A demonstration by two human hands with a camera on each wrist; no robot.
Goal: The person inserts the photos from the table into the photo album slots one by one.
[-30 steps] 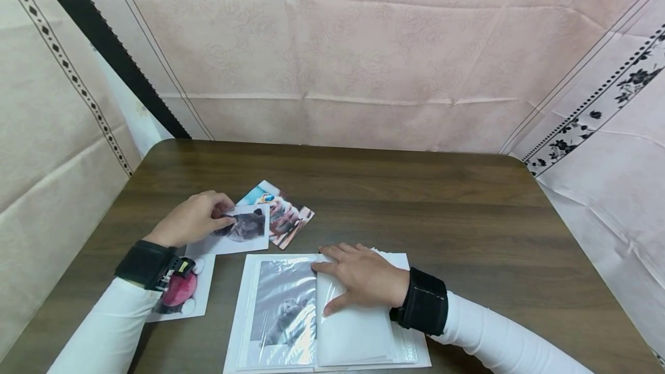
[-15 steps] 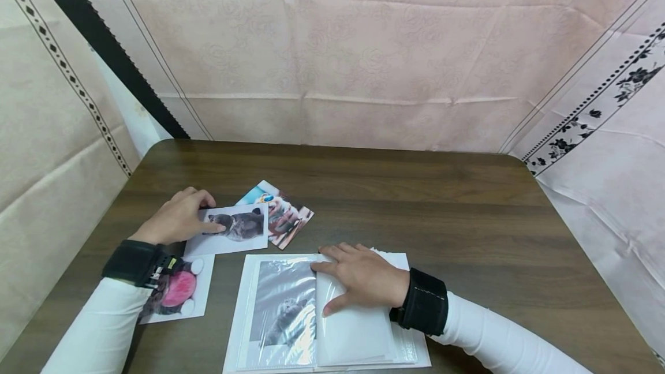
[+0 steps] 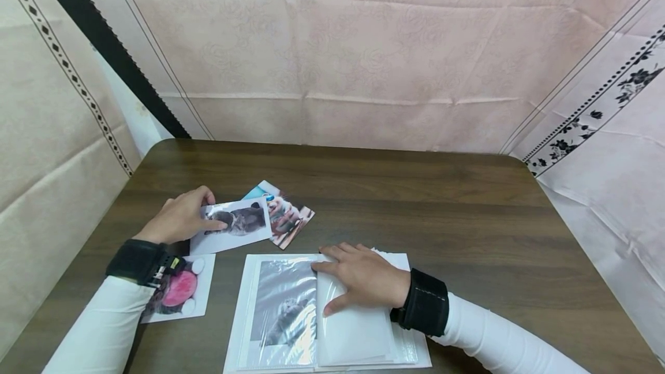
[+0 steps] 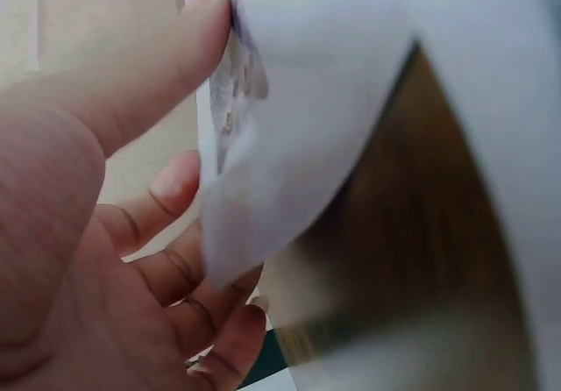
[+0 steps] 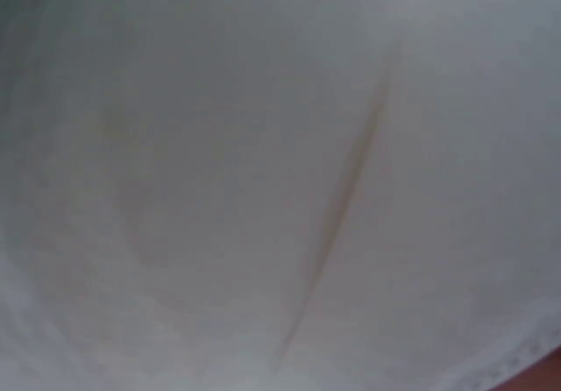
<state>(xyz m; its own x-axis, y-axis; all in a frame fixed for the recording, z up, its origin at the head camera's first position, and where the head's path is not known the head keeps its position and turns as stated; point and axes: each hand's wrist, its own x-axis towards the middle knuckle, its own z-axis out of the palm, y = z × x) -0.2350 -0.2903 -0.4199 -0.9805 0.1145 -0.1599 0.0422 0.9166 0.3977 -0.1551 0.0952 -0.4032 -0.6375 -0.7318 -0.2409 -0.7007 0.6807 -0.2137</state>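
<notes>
My left hand (image 3: 182, 217) pinches the left edge of a white-bordered photo (image 3: 241, 221) that shows a grey animal. In the left wrist view the thumb (image 4: 166, 71) lies on the picture side and the fingers are behind it. An open photo album (image 3: 249, 305) lies at the table's front, with a grey picture (image 3: 286, 305) in its left clear sleeve. Flat on the album's right-hand page (image 3: 358, 333) rests my right hand (image 3: 363, 279), fingers spread. The right wrist view holds only a blurred pale surface (image 5: 219, 189).
Beneath the held photo's right end lies a colourful photo (image 3: 291, 218), set at an angle. Another photo with a pink round shape (image 3: 180, 288) is partly under the left wrist. The wooden table (image 3: 441, 206) meets a pale cloth backdrop (image 3: 363, 74).
My left hand first slid left to the photo's left edge. The photo has since tilted, its right end rising a little. The right hand and album have stayed put.
</notes>
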